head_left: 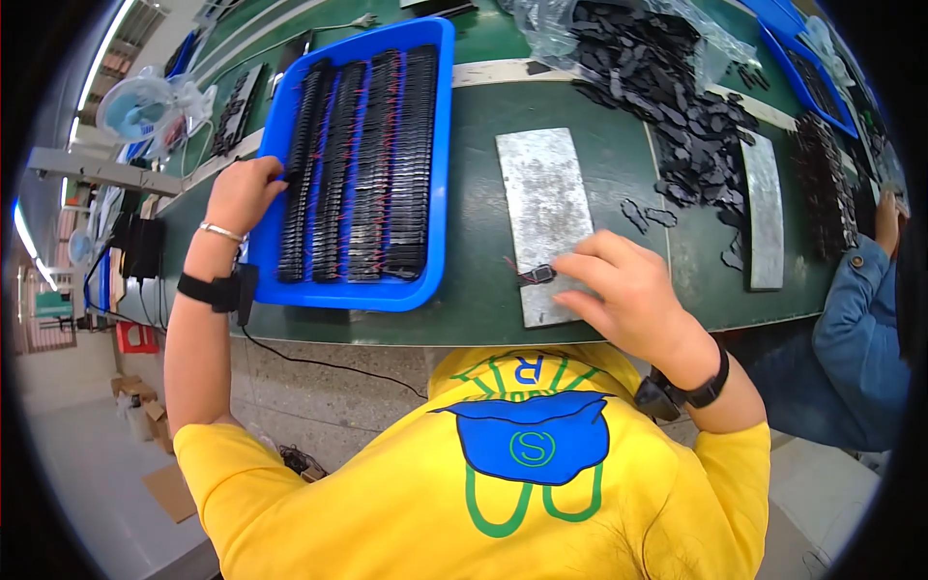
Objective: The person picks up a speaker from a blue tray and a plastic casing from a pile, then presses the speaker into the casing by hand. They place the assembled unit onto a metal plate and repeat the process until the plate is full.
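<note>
A small black part with thin red wires (538,275) lies on the near part of a scuffed grey metal plate (543,184). My right hand (623,285) is over the plate's right edge, thumb and index finger apart, the index fingertip at the end of the part. My left hand (246,196) is at the left side of a blue plastic tray (442,155). Its fingers are curled in, and what they grip is hidden. Inside the tray stand long, tightly packed rows of similar black parts (404,164), with red wires between them.
A heap of flat black pieces (667,87) spreads over the green table (474,116), with clear plastic bags (541,29) behind it. A second metal plate (764,213) lies to the right, near a co-worker's blue sleeve (855,295). A small fan (135,111) stands far left.
</note>
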{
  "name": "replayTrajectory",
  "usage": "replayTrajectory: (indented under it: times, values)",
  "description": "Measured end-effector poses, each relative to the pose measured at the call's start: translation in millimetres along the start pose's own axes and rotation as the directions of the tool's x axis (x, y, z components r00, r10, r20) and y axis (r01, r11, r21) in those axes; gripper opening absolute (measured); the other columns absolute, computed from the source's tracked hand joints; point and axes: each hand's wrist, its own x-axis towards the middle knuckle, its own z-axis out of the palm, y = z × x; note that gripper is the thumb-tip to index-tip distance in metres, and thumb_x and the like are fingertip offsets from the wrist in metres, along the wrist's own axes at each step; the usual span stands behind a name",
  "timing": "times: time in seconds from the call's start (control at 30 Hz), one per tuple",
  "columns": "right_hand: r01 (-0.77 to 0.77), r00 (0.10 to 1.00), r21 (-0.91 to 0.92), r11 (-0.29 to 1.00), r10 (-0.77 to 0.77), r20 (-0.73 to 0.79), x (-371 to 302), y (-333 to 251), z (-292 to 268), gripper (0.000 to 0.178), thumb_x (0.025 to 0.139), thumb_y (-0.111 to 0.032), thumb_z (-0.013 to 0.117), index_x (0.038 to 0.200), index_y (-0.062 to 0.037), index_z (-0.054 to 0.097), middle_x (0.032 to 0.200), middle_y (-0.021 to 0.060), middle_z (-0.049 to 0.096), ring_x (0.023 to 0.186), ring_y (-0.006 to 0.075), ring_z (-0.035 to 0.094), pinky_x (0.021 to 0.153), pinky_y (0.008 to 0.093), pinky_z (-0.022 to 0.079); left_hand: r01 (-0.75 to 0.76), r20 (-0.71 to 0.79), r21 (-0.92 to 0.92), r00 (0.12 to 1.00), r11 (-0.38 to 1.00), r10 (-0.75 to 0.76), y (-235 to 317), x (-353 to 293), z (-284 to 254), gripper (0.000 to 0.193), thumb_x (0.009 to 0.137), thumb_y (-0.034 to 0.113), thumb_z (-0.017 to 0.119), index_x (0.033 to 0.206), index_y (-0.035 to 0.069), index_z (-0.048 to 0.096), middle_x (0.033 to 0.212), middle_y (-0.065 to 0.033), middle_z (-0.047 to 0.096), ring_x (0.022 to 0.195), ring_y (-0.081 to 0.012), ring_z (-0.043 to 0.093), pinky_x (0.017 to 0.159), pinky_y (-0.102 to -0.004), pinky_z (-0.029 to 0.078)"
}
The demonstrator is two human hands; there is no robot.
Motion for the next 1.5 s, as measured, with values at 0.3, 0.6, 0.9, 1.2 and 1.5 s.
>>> replayTrajectory:
  times: [0.3,0.6,0.9,1.2,1.5]
  values:
    - [-0.008,0.989,-0.103,0.995,0.023,0.146,0,10,14,0.027,0.066,-0.009,0.076,0.09,-0.0049,0.062,0.085,0.0083,0.055,0.075,0.0276,0.057,0.065,0.0356,0.047,-0.283,-0.076,-0.744,0.936,0.605,0.344,143,-75,-60,0.022,0.075,0.012,0.073,0.092,0.002,0.066,0.084,-0.0112,0.066,0.073,-0.0208,0.065,0.067,-0.0305,0.052]
    - [0.1,0.995,0.118,0.988,-0.097,-0.029,-9,-16,-6,0.028,0.065,-0.004,0.076,0.087,-0.0006,0.06,0.083,0.0121,0.062,0.072,0.0301,0.062,0.061,0.0362,0.051,0.318,0.252,-0.901,0.938,-0.295,0.239,239,-75,-6,0.023,0.087,0.005,0.063,0.108,-0.004,0.059,0.09,-0.0091,0.067,0.078,-0.0156,0.066,0.067,-0.0264,0.055]
    - [0.089,0.994,0.085,0.992,-0.083,-0.07,-29,-17,-6,0.028,0.066,-0.003,0.074,0.09,0.0006,0.06,0.081,0.0124,0.062,0.07,0.0284,0.064,0.059,0.0341,0.052,0.412,0.309,-0.846,0.896,-0.338,0.318,257,-57,7,0.012,0.088,0.003,0.061,0.098,-0.003,0.06,0.084,-0.0097,0.067,0.071,-0.0133,0.065,0.065,-0.0249,0.055]
    - [0.012,0.998,0.108,0.994,-0.004,-0.068,-43,-21,-4,0.03,0.065,-0.003,0.077,0.089,0.0014,0.061,0.078,0.014,0.064,0.068,0.0289,0.066,0.056,0.0331,0.053,0.323,0.239,-0.904,0.925,-0.279,0.295,267,-66,11,0.013,0.086,0.001,0.064,0.099,-0.002,0.063,0.088,-0.008,0.066,0.074,-0.0122,0.064,0.068,-0.0232,0.053]
    - [0.006,0.997,0.119,0.993,0.003,-0.078,-54,-22,0,0.029,0.066,-0.001,0.075,0.092,0.0008,0.063,0.077,0.0123,0.064,0.065,0.0269,0.065,0.054,0.0319,0.052,-0.504,-0.445,-0.798,0.863,0.332,0.24,274,-71,16,0.012,0.08,-0.004,0.066,0.091,0.001,0.064,0.1,-0.011,0.064,0.089,-0.0172,0.062,0.076,-0.027,0.051]
